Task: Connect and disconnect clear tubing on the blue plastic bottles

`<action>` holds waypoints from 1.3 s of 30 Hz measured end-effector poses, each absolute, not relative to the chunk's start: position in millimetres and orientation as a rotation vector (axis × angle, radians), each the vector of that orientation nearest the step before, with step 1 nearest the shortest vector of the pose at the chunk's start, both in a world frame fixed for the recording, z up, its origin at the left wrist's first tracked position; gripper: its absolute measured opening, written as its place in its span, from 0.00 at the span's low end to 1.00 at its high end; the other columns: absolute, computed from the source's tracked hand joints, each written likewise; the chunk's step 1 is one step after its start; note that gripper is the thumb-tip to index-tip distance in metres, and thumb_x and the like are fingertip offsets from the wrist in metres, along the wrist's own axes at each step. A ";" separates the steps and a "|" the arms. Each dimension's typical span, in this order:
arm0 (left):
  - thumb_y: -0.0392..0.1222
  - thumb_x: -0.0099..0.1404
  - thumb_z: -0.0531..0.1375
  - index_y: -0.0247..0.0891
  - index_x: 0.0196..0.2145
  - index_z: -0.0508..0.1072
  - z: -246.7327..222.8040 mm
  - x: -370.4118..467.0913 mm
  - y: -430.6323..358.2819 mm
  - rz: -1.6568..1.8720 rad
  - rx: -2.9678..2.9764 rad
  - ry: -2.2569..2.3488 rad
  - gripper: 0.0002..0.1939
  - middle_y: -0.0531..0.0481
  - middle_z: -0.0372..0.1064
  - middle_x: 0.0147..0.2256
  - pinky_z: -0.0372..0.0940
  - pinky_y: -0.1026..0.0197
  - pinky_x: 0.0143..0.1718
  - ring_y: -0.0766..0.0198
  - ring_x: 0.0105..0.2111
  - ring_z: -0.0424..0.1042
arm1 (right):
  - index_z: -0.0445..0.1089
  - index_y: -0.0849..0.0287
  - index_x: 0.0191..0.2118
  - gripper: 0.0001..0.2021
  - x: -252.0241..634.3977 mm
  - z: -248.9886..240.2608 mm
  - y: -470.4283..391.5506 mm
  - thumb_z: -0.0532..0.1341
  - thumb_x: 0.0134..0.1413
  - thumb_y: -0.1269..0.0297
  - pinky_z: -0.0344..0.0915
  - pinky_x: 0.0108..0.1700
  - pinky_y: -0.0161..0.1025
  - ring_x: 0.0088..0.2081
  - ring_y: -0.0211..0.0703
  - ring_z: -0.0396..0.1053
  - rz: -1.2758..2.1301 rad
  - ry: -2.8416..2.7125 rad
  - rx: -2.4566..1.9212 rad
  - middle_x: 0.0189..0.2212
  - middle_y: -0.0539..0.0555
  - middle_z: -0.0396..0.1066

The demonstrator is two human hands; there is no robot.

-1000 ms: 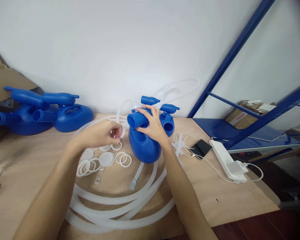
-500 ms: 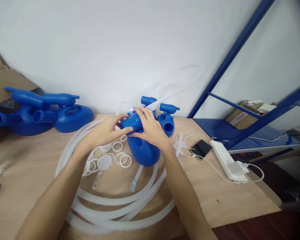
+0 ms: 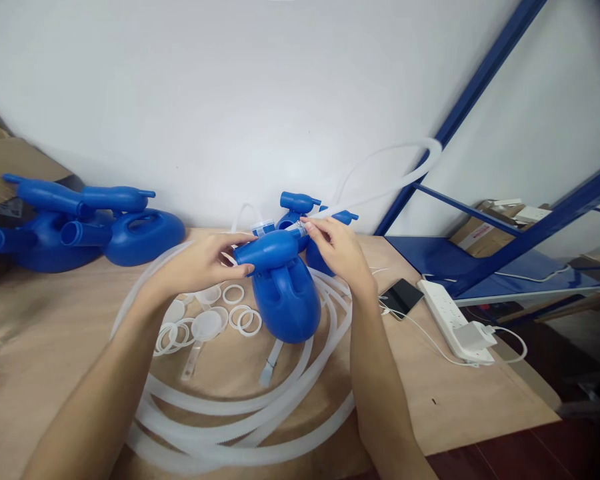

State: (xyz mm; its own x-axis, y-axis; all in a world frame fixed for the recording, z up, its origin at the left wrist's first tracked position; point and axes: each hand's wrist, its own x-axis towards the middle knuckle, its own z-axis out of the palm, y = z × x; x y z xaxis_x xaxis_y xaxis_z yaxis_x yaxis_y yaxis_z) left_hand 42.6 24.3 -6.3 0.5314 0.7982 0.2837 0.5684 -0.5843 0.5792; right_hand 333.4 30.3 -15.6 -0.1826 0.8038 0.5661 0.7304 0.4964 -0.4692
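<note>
My left hand (image 3: pixel 211 263) is closed round the wide end of a blue plastic funnel-shaped piece (image 3: pixel 273 250), which lies level over a blue urinal bottle (image 3: pixel 287 303) with a handle opening. At the piece's narrow tip, my right hand (image 3: pixel 337 248) pinches the end of a translucent white hose (image 3: pixel 380 190). Whether the hose is pushed fully onto the tip cannot be seen behind the fingers. From there the hose loops up and right against the wall. Another blue funnel-shaped piece (image 3: pixel 297 201) sits on a bottle behind my hands.
Coiled white hoses (image 3: pixel 215 403) lie in front and around the bottle. White rings (image 3: pixel 250 323) and round caps (image 3: pixel 207 325) are scattered left of it. More blue bottles (image 3: pixel 145 237) stand at left. A phone (image 3: pixel 401 298) and a power strip (image 3: pixel 450 320) lie right, beside a blue shelf frame (image 3: pixel 460 93).
My right hand has moved off the blue piece's body, rightward to its narrow tip, and now pinches the hose end. The hose loop has swung right. My left hand stays on the wide end.
</note>
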 end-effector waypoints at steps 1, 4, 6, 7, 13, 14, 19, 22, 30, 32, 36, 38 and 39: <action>0.61 0.62 0.66 0.39 0.61 0.76 -5.6 42.8 23.9 0.744 2.358 1.110 0.35 0.45 0.81 0.49 0.75 0.58 0.39 0.55 0.36 0.80 | 0.80 0.52 0.55 0.20 332.7 -15.2 29.3 0.55 0.73 0.50 0.69 0.53 0.51 0.44 0.51 0.74 0.141 -1.945 -1.262 0.40 0.56 0.77; 0.60 0.62 0.66 0.40 0.61 0.77 -1.7 44.0 21.1 0.732 2.369 1.091 0.34 0.48 0.82 0.48 0.74 0.59 0.38 0.56 0.35 0.79 | 0.81 0.52 0.52 0.20 329.5 -13.9 27.1 0.55 0.73 0.49 0.67 0.57 0.51 0.48 0.51 0.74 0.273 -1.891 -1.229 0.45 0.55 0.79; 0.60 0.63 0.66 0.41 0.60 0.78 2.2 45.2 18.1 0.701 2.389 1.089 0.33 0.49 0.82 0.46 0.73 0.61 0.38 0.56 0.36 0.79 | 0.81 0.52 0.51 0.21 326.9 -13.9 27.4 0.54 0.73 0.47 0.66 0.59 0.51 0.50 0.52 0.73 0.382 -1.828 -1.224 0.46 0.55 0.79; 0.60 0.63 0.66 0.41 0.59 0.79 4.2 45.9 16.3 0.683 2.404 1.091 0.32 0.50 0.83 0.45 0.72 0.61 0.38 0.56 0.36 0.79 | 0.82 0.52 0.50 0.22 325.6 -14.3 28.3 0.55 0.72 0.46 0.66 0.59 0.51 0.51 0.52 0.72 0.417 -1.791 -1.243 0.46 0.55 0.78; 0.63 0.62 0.65 0.41 0.59 0.79 8.8 48.9 9.1 0.655 2.447 1.148 0.34 0.49 0.83 0.44 0.71 0.58 0.44 0.54 0.39 0.79 | 0.84 0.48 0.47 0.20 324.5 -21.6 41.5 0.64 0.62 0.41 0.58 0.68 0.58 0.58 0.57 0.62 0.334 -1.584 -1.386 0.50 0.58 0.61; 0.63 0.62 0.65 0.41 0.60 0.78 8.5 49.2 8.9 0.656 2.443 1.153 0.35 0.48 0.82 0.46 0.72 0.58 0.44 0.54 0.38 0.78 | 0.84 0.48 0.46 0.20 324.8 -23.4 43.7 0.65 0.61 0.41 0.57 0.68 0.58 0.59 0.57 0.61 0.343 -1.582 -1.378 0.50 0.58 0.60; 0.64 0.62 0.65 0.41 0.61 0.78 7.4 51.2 8.7 0.641 2.428 1.159 0.36 0.48 0.82 0.47 0.72 0.57 0.42 0.55 0.36 0.79 | 0.84 0.49 0.44 0.20 321.5 -32.2 50.8 0.63 0.62 0.40 0.54 0.71 0.57 0.66 0.58 0.57 0.468 -1.597 -1.253 0.54 0.58 0.60; 0.64 0.62 0.65 0.40 0.61 0.77 7.2 51.4 8.2 0.643 2.432 1.171 0.37 0.48 0.82 0.46 0.73 0.56 0.45 0.53 0.38 0.79 | 0.83 0.51 0.40 0.19 319.4 -34.5 54.3 0.63 0.62 0.42 0.51 0.73 0.57 0.70 0.58 0.55 0.537 -1.566 -1.169 0.59 0.59 0.62; 0.65 0.59 0.67 0.43 0.58 0.80 6.4 51.6 9.7 0.674 2.393 1.202 0.35 0.50 0.83 0.46 0.74 0.56 0.46 0.51 0.40 0.81 | 0.83 0.54 0.35 0.21 326.8 -30.8 57.8 0.68 0.55 0.40 0.63 0.66 0.53 0.65 0.59 0.64 0.698 -1.584 -0.999 0.60 0.58 0.70; 0.63 0.59 0.67 0.44 0.57 0.81 7.3 52.3 9.1 0.678 2.368 1.192 0.33 0.50 0.83 0.46 0.75 0.57 0.45 0.53 0.37 0.81 | 0.83 0.55 0.34 0.21 327.8 -30.5 58.0 0.68 0.55 0.39 0.64 0.66 0.52 0.64 0.58 0.65 0.703 -1.579 -0.975 0.59 0.58 0.71; 0.60 0.59 0.68 0.43 0.56 0.81 9.6 54.0 7.4 0.686 2.316 1.154 0.31 0.51 0.84 0.42 0.76 0.59 0.41 0.55 0.34 0.81 | 0.83 0.54 0.35 0.22 328.3 -31.1 59.4 0.67 0.57 0.38 0.65 0.64 0.51 0.62 0.57 0.68 0.651 -1.580 -0.954 0.59 0.57 0.73; 0.59 0.60 0.68 0.43 0.56 0.81 10.3 54.2 6.9 0.698 2.303 1.129 0.30 0.51 0.84 0.41 0.76 0.60 0.40 0.55 0.35 0.82 | 0.82 0.54 0.35 0.22 328.5 -30.3 59.2 0.66 0.58 0.38 0.66 0.62 0.51 0.61 0.57 0.68 0.615 -1.598 -0.959 0.59 0.57 0.73; 0.58 0.60 0.68 0.43 0.56 0.82 10.4 54.0 6.8 0.699 2.302 1.115 0.29 0.52 0.84 0.41 0.76 0.61 0.40 0.56 0.35 0.82 | 0.82 0.54 0.35 0.22 328.9 -29.4 58.4 0.65 0.59 0.39 0.66 0.62 0.51 0.61 0.57 0.69 0.597 -1.614 -0.961 0.59 0.57 0.73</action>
